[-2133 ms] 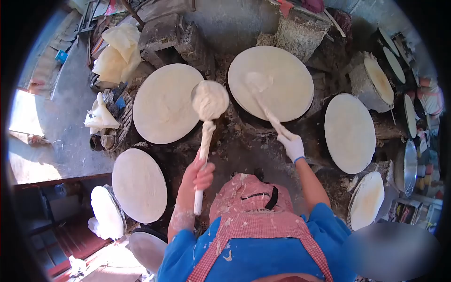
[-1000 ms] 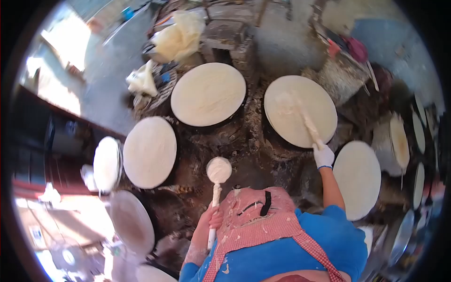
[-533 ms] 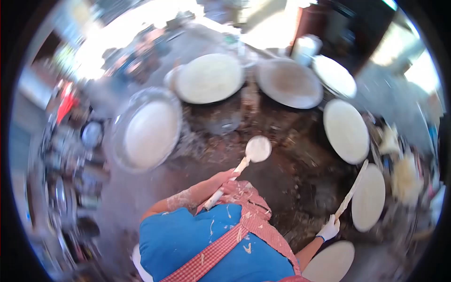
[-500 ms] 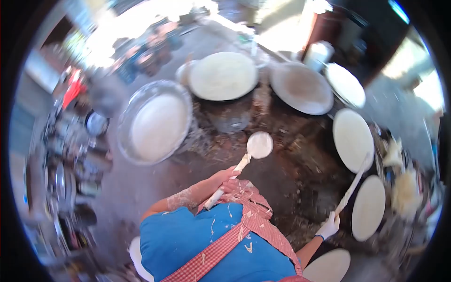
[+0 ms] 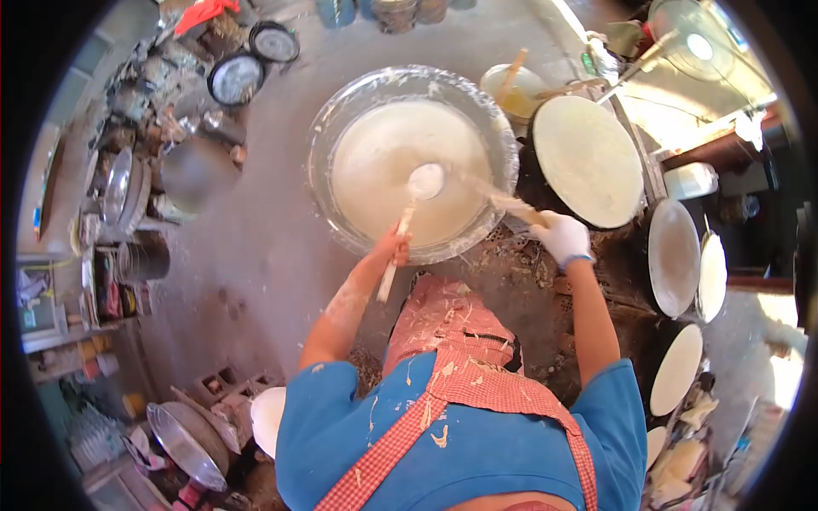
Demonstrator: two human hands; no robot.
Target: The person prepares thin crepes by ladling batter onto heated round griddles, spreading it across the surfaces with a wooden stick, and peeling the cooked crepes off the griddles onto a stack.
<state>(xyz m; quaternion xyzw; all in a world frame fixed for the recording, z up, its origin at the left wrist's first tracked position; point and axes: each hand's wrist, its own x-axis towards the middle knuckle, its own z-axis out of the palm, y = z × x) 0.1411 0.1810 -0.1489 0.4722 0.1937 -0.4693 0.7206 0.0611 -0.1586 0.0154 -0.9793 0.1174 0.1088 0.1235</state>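
A large metal basin (image 5: 322, 183) of pale batter (image 5: 371, 162) stands in front of me. My left hand (image 5: 399, 245) is closed round the light handle of a ladle (image 5: 426, 181), whose round bowl, coated with batter, is over the basin; whether it touches the surface I cannot tell. My right hand (image 5: 564, 238), in a white glove, grips a flat wooden spatula (image 5: 515, 207). Its blurred far end reaches over the basin's right side, near the ladle. Dried batter marks my left forearm and the checked apron (image 5: 511, 392).
Right of the basin is a round griddle (image 5: 588, 162) covered with a pale layer. A bare grey griddle (image 5: 673, 255) and another covered one (image 5: 677, 369) curve down the right. A small bowl (image 5: 503, 78) with a wooden handle stands behind. Pots and pans (image 5: 119, 192) crowd the left.
I have turned left toward the basin, which now sits centrally. The ladle has moved over the batter. My right hand has brought the spatula from the right-hand griddles to the basin.
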